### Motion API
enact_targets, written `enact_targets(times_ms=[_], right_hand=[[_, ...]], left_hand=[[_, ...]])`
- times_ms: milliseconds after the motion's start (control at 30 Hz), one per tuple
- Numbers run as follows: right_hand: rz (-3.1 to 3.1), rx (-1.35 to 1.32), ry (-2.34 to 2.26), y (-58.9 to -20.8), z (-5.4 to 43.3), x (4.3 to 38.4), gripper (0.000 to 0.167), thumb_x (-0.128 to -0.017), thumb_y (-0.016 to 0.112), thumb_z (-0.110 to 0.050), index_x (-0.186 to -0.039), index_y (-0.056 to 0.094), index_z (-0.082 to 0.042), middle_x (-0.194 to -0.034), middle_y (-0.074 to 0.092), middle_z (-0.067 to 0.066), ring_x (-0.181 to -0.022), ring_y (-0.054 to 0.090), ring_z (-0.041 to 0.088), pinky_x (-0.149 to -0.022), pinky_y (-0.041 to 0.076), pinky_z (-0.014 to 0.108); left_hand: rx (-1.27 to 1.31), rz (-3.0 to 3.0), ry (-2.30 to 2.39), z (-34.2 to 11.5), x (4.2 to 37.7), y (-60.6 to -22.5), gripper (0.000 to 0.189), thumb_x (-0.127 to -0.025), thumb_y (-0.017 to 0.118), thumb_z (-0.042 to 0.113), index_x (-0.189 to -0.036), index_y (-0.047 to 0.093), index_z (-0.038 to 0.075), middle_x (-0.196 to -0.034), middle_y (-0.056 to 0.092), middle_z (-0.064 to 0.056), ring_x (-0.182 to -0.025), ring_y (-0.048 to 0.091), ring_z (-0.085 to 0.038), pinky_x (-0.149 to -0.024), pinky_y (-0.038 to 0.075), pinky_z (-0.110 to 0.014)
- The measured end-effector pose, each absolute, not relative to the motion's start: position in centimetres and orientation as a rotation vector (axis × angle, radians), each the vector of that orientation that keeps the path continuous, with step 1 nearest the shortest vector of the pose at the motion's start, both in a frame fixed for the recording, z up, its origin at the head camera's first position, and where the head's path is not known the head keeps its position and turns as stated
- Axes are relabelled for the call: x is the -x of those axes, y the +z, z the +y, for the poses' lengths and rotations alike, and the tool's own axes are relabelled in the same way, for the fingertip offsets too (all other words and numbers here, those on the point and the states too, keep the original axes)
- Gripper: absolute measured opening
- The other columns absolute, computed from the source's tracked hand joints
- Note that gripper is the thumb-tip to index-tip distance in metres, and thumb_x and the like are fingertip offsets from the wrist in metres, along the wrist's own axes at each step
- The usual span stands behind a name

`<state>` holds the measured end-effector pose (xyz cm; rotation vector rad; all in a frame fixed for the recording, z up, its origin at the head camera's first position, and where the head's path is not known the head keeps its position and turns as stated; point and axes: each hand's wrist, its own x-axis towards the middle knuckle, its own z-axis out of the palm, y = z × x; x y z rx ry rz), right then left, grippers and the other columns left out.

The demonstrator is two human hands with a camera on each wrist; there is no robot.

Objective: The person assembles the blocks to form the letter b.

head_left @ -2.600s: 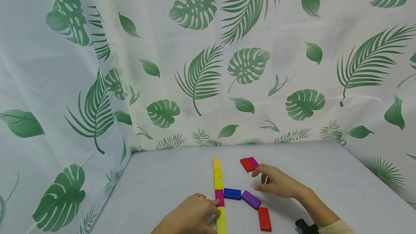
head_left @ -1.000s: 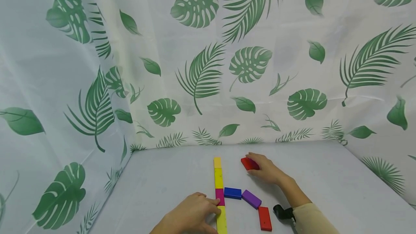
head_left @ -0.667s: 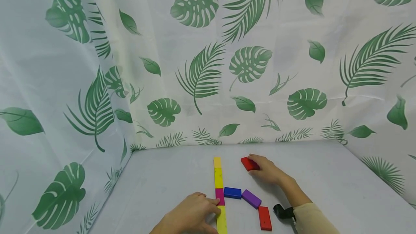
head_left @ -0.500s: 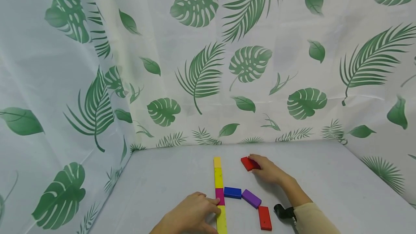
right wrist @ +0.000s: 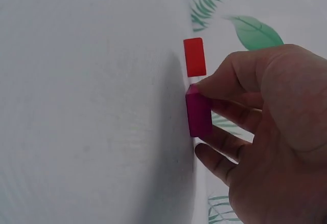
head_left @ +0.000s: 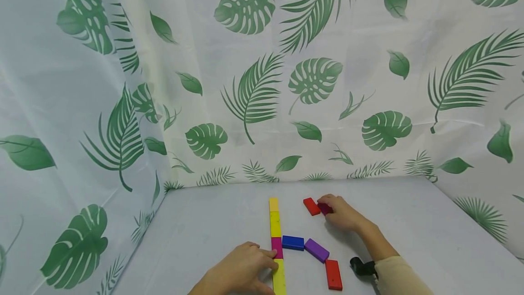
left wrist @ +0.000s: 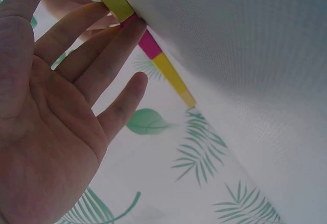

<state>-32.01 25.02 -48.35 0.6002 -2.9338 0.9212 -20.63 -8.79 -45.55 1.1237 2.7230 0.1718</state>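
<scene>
A straight column of blocks, with yellow (head_left: 275,224) and magenta (head_left: 276,244) pieces end to end, runs away from me on the table. My left hand (head_left: 241,267) lies at its left side, fingertips touching the magenta piece and the near yellow block (head_left: 279,279). In the left wrist view the fingers (left wrist: 110,68) are mostly extended against the column. My right hand (head_left: 345,215) pinches a second magenta block (right wrist: 199,112) between thumb and fingers. Just left of it a red block (head_left: 311,206) lies flat, with a small gap between the two.
From the column's right side a blue block (head_left: 293,243), a purple block (head_left: 317,250) and another red block (head_left: 334,275) curve toward me. A black device (head_left: 362,267) sits at the right wrist. Leaf-print curtains (head_left: 254,104) stand behind and beside the white table (head_left: 204,222).
My right hand reached the red and magenta pair, took hold of the magenta block and drew it slightly right, apart from the red one. The left hand has stayed in place.
</scene>
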Motion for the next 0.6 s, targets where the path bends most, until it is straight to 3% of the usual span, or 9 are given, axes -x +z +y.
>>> enact_targets(times_ms=[233, 367, 600], right_hand=[[-2.964, -0.534, 0.953, -48.1, 25.8, 32.0, 0.036, -0.093, 0.073, -0.008, -0.128, 0.069, -0.005, -0.122, 0.061, 0.014, -0.108, 0.059, 0.028, -0.092, 0.058, 0.047], [-2.994, -0.523, 0.971, -47.7, 26.3, 31.7, 0.038, -0.091, 0.077, -0.010, -0.128, 0.069, -0.006, -0.110, 0.065, 0.008, -0.098, 0.058, 0.022, -0.084, 0.058, 0.040], [-3.041, -0.522, 0.930, -47.3, 26.8, 31.3, 0.044, -0.089, 0.081, -0.012, -0.130, 0.067, -0.003, -0.107, 0.067, 0.005, -0.097, 0.060, 0.019, -0.084, 0.059, 0.041]], left_hand=[[-1.136, 2.717, 0.178, -8.9, 20.7, -45.6, 0.050, -0.081, 0.081, 0.063, -0.123, 0.076, 0.038, -0.133, 0.068, 0.020, -0.109, 0.065, 0.001, -0.108, 0.052, -0.040], [-1.116, 2.715, 0.191, -8.9, 20.8, -45.7, 0.049, -0.080, 0.081, 0.063, -0.123, 0.076, 0.038, -0.133, 0.068, 0.021, -0.108, 0.065, 0.001, -0.108, 0.052, -0.041], [-1.152, 2.722, 0.166, -8.9, 20.7, -45.6, 0.050, -0.081, 0.081, 0.063, -0.124, 0.076, 0.038, -0.134, 0.068, 0.019, -0.112, 0.065, 0.001, -0.108, 0.052, -0.041]])
